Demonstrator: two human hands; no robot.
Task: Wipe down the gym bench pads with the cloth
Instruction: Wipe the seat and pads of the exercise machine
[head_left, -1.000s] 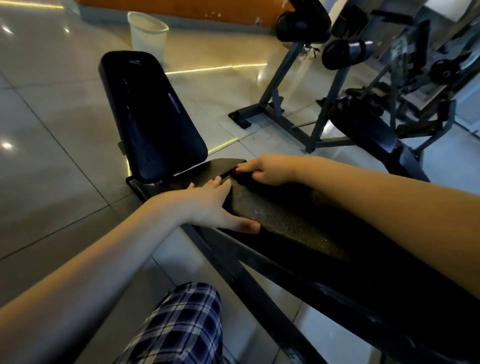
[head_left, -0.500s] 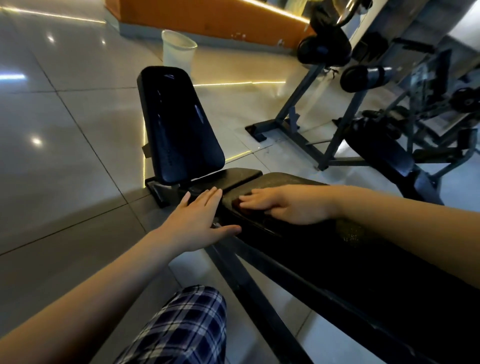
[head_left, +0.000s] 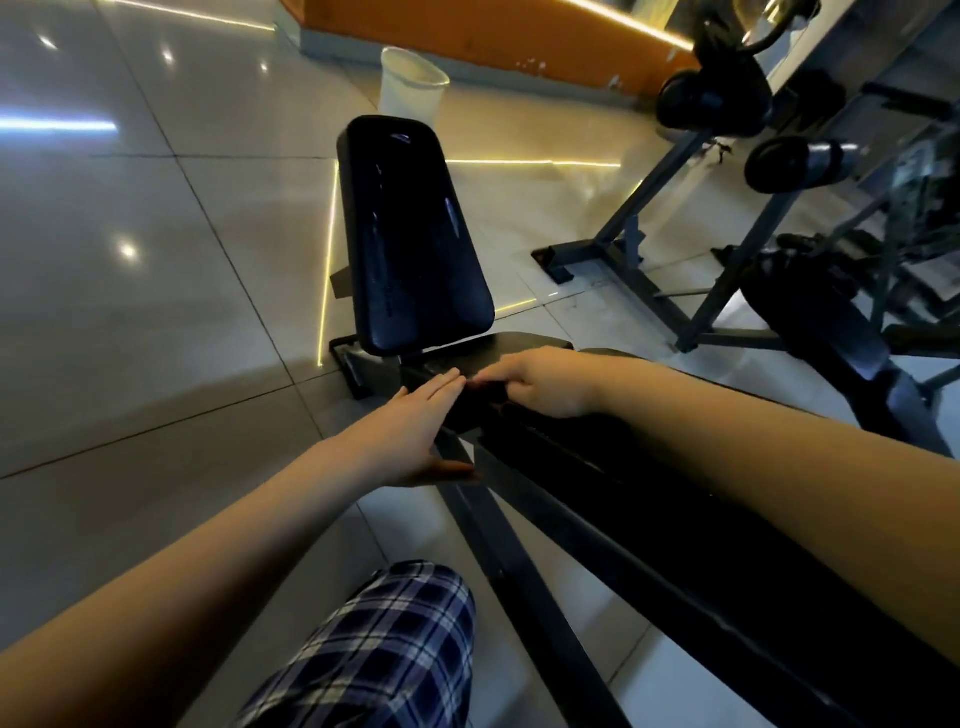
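Though apart, bin (head_left: 413, 85) beyond pad (head_left: 410, 234).

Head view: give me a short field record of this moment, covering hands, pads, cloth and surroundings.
left hand: fingers straight, flat against the near side of the long pad, at its end
right hand: on top of the long pad, fingers bent over its end
cloth: not clearly visible; possibly something dark under the right hand
back pad: raised, glossy, untouched
waste bin: pale, on the floor behind the back pad

black glossy back pad (head_left: 410, 234) raised steeply; small seat pad (head_left: 519, 344) flat at its base.
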